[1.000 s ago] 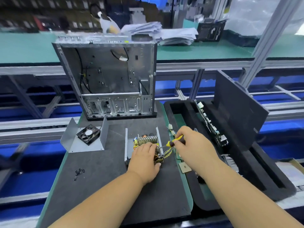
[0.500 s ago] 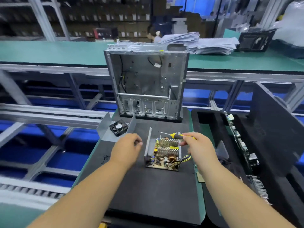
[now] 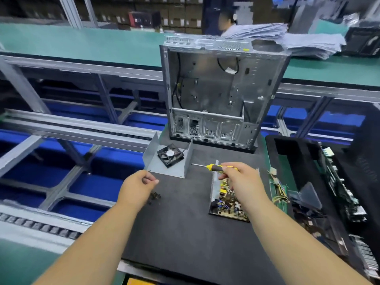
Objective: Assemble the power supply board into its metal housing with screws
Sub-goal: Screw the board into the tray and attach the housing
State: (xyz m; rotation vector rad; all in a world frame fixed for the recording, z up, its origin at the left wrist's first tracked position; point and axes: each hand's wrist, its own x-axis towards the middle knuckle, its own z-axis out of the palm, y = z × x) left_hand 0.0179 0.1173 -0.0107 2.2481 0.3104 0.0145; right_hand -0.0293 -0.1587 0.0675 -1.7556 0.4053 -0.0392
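Two hands work over the black mat (image 3: pixel 185 233). Right hand (image 3: pixel 242 182) grips a yellow-handled screwdriver (image 3: pixel 216 167) above the power supply board (image 3: pixel 228 202), which lies in its metal housing (image 3: pixel 213 186). Left hand (image 3: pixel 137 188), fingers curled (whether pinching anything, I cannot tell), hovers over loose screws (image 3: pixel 154 196).

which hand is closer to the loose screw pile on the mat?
Left. The left hand hovers just above-left of the screws; the right hand holds the screwdriver over the board, well to their right.
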